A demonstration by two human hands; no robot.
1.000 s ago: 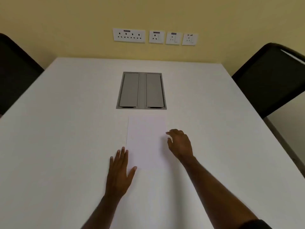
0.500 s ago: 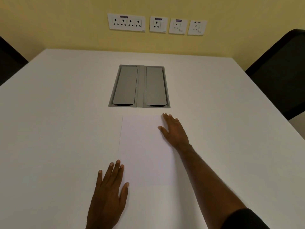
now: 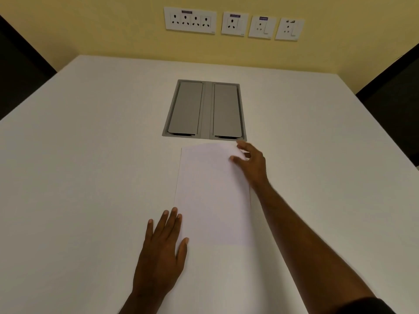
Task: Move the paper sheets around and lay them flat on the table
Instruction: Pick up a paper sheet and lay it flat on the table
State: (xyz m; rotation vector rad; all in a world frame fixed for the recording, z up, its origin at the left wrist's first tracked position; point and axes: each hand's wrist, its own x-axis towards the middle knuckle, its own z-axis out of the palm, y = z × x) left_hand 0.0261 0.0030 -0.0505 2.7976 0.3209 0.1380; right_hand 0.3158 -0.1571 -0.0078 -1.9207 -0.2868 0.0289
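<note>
Fingers (image 3: pixel 243 147) of your right hand (image 3: pixel 252 165) are pinching the far right corner of the paper (image 3: pixel 213 196), thumb on top, other fingers curled behind the edge; that corner is lifted slightly off the bench (image 3: pixel 90 177). Left hand (image 3: pixel 162 252) lies flat and open, palm down, fingers spread, on the bench at the paper's near left edge, fingertips touching or overlapping that edge, gripping nothing.

Counts: two hands, two bare forearms. One paper stack visible; can't tell how many sheets are in it. One grey cable hatch (image 3: pixel 205 111) set in the bench, with two flaps. Four white socket plates (image 3: pixel 233 24) on the yellow wall. Two dark chairs, one at each side edge of frame.

Paper: plain white, blank, portrait orientation relative to you, centred on the bench just in front of the hatch. Mostly flat; far edge looks angled where the right corner is raised. Near edge is faint against the white bench.
</note>
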